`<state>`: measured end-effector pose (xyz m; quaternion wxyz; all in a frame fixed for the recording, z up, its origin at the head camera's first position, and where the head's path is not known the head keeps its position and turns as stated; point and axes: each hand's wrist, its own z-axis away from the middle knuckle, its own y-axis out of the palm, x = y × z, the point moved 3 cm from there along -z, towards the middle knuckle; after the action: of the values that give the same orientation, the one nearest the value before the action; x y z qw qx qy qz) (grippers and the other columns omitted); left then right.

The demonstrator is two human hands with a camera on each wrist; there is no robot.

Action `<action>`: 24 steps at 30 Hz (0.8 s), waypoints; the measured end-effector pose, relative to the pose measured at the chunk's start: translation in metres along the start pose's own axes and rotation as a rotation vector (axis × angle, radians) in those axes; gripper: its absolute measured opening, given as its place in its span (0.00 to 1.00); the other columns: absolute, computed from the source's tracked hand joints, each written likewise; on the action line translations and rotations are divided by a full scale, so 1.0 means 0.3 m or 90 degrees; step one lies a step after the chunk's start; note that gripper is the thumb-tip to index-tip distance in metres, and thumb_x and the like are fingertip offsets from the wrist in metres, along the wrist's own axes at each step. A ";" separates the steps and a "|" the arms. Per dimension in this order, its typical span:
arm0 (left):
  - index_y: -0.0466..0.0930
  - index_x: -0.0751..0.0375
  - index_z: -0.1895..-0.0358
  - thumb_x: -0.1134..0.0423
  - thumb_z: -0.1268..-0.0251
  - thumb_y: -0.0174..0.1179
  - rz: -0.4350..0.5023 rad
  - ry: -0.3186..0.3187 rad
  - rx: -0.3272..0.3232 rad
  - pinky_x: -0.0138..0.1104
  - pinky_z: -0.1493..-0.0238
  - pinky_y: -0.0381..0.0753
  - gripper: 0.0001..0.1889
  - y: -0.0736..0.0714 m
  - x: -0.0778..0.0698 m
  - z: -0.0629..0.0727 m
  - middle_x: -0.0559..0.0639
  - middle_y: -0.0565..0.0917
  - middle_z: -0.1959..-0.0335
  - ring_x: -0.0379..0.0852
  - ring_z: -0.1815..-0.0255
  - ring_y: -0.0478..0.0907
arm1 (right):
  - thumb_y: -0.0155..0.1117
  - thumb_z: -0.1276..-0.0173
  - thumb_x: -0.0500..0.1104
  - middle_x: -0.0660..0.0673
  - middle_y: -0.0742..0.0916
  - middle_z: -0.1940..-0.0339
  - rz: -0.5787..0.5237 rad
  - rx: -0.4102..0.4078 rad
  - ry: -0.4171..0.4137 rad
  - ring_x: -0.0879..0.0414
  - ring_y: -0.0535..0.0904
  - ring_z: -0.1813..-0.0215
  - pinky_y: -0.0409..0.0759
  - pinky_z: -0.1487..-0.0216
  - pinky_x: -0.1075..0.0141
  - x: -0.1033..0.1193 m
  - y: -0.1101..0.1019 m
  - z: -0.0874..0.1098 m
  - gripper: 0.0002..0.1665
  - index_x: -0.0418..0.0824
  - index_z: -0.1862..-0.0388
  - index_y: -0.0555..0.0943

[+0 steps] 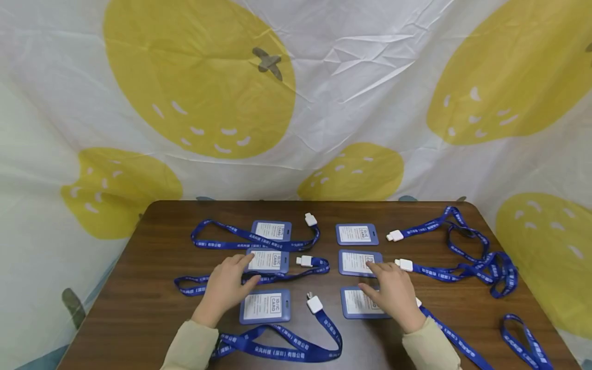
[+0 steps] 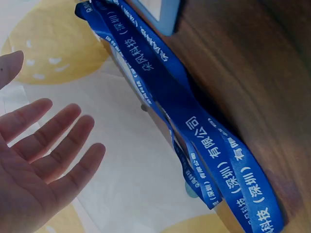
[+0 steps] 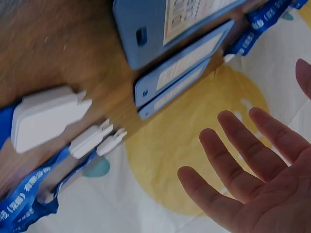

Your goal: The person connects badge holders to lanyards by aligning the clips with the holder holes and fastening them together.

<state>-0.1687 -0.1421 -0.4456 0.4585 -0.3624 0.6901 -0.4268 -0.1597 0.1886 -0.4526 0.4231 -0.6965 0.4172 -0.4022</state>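
Observation:
My left hand (image 1: 228, 284) hovers over the left column of blue ID card holders, its fingers spread and holding nothing. Nearest to it are the middle left card holder (image 1: 267, 261) and a blue lanyard (image 1: 277, 278), partly hidden by the hand. In the left wrist view that palm (image 2: 29, 170) appears with relaxed fingers beside blue printed lanyards (image 2: 170, 102). Over the right column, my right hand (image 1: 394, 292) is spread and partly covers the front right card holder (image 1: 361, 302). The right wrist view shows the same hand (image 3: 262, 179) apart from the card holders (image 3: 146, 53) and white clips (image 3: 46, 119).
Further card holders lie at the back left (image 1: 273, 229) and back right (image 1: 356, 234). A lanyard (image 1: 282, 352) curves along the front left. Tangled lanyards (image 1: 481, 270) lie on the right of the brown table (image 1: 139, 308). A lemon-print curtain (image 1: 314, 103) hangs behind.

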 end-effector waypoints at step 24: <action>0.82 0.64 0.63 0.62 0.57 0.70 -0.023 0.066 0.099 0.40 0.71 0.76 0.16 0.090 -0.022 0.065 0.50 0.76 0.73 0.47 0.71 0.75 | 0.70 0.52 0.55 0.55 0.73 0.85 -0.061 0.086 -0.173 0.61 0.68 0.80 0.67 0.82 0.67 0.182 0.139 0.001 0.18 0.42 0.76 0.79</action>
<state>-0.1512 -0.1313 -0.4724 0.4411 -0.3152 0.6713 -0.5055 -0.1516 0.1260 -0.4798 0.5019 -0.7337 0.2943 -0.3511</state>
